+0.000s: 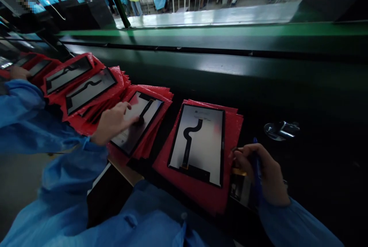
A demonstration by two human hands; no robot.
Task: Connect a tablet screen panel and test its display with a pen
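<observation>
Left hand [110,122]: reaches out, fingers [128,106] loose — one fingertip presses the screen panel [138,122] lying on a red bag pile [155,124].
Right hand [260,172]: curled, gripping a blue pen [256,174] beside another panel [199,143] — tabletop [301,97].

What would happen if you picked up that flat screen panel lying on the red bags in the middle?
The screen panel looks thin, flat and rigid, so it would probably stay stiff yet crack easily. Its glossy face likely feels slippery. The black ribbon cable on it would probably flop.
</observation>
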